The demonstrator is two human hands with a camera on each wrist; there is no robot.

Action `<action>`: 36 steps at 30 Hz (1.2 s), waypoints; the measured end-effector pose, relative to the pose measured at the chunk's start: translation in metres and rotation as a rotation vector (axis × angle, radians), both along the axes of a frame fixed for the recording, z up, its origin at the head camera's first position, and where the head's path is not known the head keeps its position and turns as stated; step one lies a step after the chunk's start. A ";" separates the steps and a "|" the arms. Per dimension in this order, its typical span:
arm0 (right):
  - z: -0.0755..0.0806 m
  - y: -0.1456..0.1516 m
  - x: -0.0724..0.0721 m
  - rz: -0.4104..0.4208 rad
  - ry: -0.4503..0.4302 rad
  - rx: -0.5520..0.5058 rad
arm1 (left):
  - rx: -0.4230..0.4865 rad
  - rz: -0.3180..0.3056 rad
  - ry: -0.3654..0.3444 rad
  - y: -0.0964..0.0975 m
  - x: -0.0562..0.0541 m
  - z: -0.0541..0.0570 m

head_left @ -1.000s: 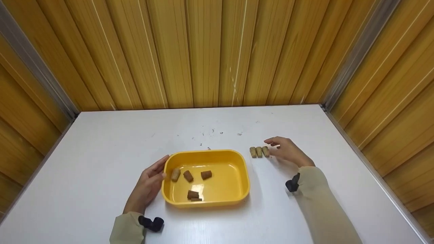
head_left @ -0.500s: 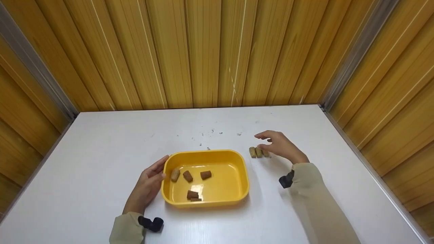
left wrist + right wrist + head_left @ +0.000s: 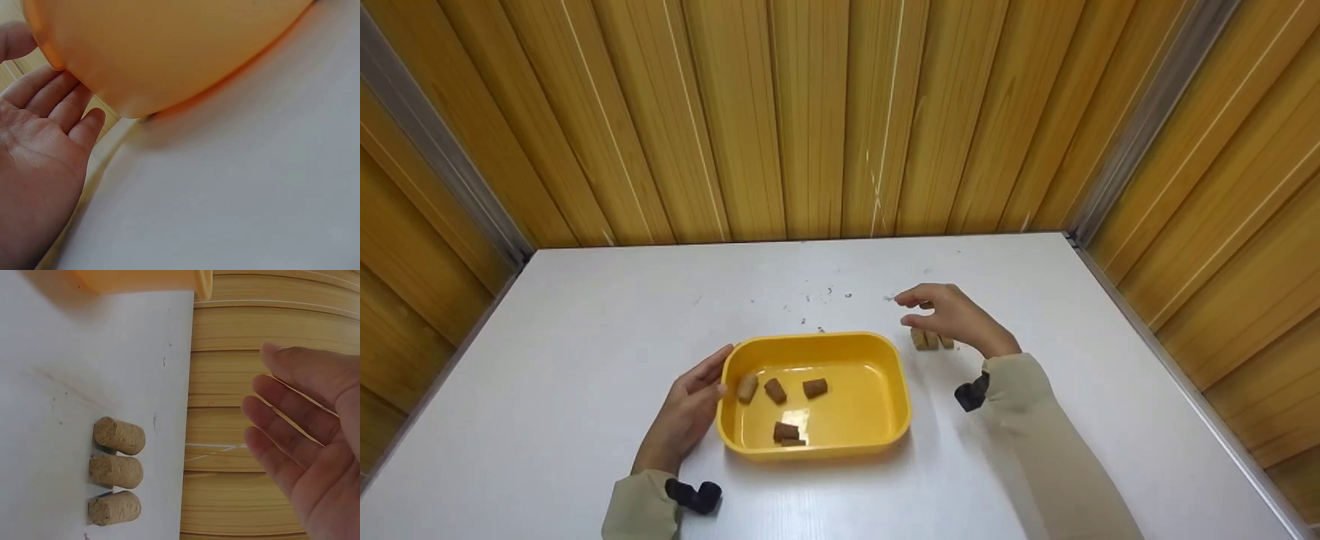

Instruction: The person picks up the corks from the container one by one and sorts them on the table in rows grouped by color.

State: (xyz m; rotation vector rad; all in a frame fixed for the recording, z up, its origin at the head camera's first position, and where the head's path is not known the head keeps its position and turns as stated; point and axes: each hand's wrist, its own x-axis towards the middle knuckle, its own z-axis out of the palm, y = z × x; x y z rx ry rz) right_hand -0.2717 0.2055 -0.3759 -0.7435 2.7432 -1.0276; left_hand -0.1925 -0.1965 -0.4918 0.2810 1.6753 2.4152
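Note:
My left hand lies against the left side of a yellow plastic tray, with its thumb right at the rim. In the left wrist view its fingers extend along the tray's outer wall. In the tray are a light tan cork and several darker brown corks. Three tan corks lie side by side right of the tray, the middle cork close to its neighbours. My right hand hovers above them, fingers loosely bent and holding nothing, partly covering them in the head view.
The white table carries small dark crumbs behind the tray. Wood-patterned panels close off the back and both sides, with grey metal posts at the corners.
My right hand has moved left and slightly up, from beside the right-hand cork of the row to over the corks. The left hand, tray and corks stay in place.

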 end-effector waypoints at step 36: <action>-0.003 -0.103 -0.002 0.278 -0.127 0.071 | -0.037 0.010 -0.029 0.003 -0.001 0.005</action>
